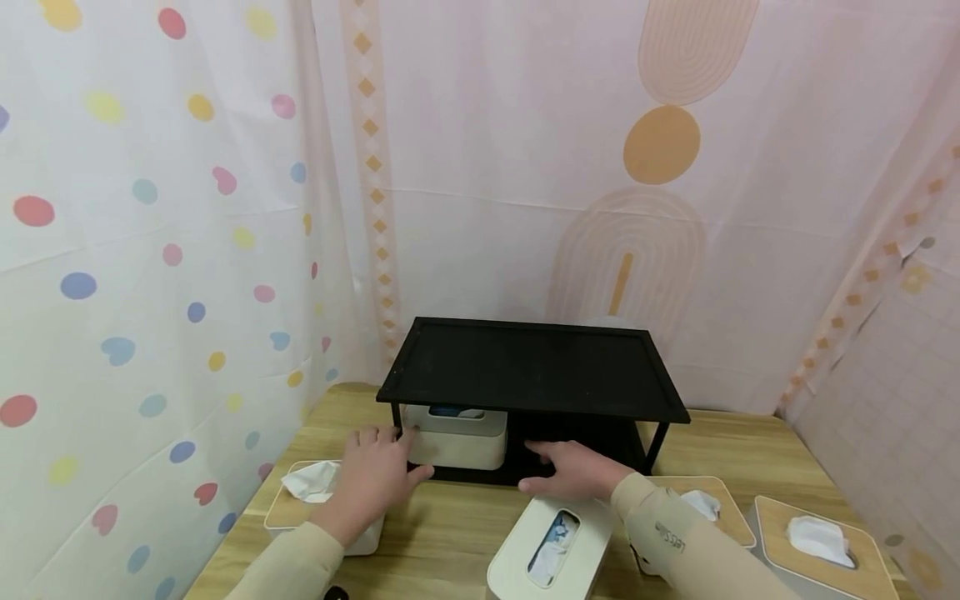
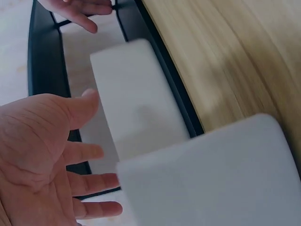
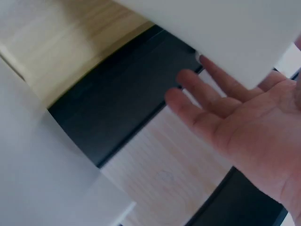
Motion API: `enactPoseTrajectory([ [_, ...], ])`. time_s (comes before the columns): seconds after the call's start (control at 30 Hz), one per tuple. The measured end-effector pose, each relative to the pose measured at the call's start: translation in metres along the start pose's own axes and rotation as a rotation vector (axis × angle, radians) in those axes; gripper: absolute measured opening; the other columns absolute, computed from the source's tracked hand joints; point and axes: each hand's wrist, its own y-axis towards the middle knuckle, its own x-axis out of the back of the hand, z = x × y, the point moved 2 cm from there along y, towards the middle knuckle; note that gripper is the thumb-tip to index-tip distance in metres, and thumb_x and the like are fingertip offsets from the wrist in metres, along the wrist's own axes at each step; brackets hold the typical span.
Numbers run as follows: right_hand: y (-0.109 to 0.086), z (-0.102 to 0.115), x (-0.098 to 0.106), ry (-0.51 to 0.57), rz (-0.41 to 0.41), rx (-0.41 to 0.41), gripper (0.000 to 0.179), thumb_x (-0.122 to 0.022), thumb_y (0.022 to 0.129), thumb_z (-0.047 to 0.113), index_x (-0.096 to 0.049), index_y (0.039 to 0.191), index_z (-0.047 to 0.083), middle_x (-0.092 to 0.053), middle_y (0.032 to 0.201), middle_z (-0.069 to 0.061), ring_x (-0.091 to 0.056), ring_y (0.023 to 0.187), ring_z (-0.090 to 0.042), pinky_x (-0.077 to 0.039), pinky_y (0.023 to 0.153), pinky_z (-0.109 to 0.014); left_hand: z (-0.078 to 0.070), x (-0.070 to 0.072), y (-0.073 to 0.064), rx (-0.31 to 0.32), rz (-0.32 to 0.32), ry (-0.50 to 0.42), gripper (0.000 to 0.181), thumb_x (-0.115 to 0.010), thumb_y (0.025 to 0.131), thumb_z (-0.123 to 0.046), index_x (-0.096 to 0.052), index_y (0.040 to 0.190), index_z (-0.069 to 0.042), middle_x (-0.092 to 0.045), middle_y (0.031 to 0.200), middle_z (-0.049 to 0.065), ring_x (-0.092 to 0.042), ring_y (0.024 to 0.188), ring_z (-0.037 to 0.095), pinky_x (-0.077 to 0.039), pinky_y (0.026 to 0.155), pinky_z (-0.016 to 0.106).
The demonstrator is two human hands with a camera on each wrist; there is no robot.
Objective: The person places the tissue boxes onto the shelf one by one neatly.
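Note:
A black two-level rack (image 1: 528, 367) stands on the table, and a white tissue box (image 1: 457, 450) lies on the left of its lower level. Beside that box's left end is my left hand (image 1: 375, 467), fingers extended and thumb apart; in the left wrist view the palm (image 2: 37, 146) holds nothing. My right hand (image 1: 573, 471) reaches toward the rack's lower right, fingers loosely spread, gripping nothing in the right wrist view (image 3: 244, 117). Just below it sits a second white tissue box (image 1: 517, 554) with an oval slot; whether the hand touches it I cannot tell.
A tissue box with a wood-look lid (image 1: 288, 512) stands at the left, partly behind my left forearm. Two similar boxes are at the right, one (image 1: 731, 517) partly behind my right sleeve, the other (image 1: 855, 550) farther right. Patterned curtains (image 1: 480, 167) hang behind the wooden table (image 1: 442, 517).

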Motion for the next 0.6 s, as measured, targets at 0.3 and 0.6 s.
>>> enactPoseTrajectory([
  [0.3,-0.009,-0.008,0.001,0.001,0.038,-0.013,0.059,-0.073,0.100,0.050,-0.064,0.148,0.016,-0.069,0.141,-0.012,-0.066,0.129,-0.029,-0.055,0.108,-0.050,-0.013,0.001,-0.024,-0.208,0.056,-0.123,0.082,-0.081,0.082,-0.069,-0.067,0.143,-0.016,-0.067,0.143,0.019,-0.055,0.136,0.052,-0.038,0.114,0.074],
  [0.6,-0.013,-0.009,0.002,-0.019,0.049,0.003,0.035,-0.070,0.102,0.050,-0.080,0.119,0.022,-0.076,0.125,0.001,-0.070,0.113,-0.018,-0.058,0.098,-0.044,-0.018,-0.001,-0.035,-0.394,0.179,-0.186,0.114,-0.086,0.059,-0.083,-0.062,0.151,-0.019,-0.063,0.149,0.016,-0.052,0.141,0.050,-0.032,0.117,0.079],
])
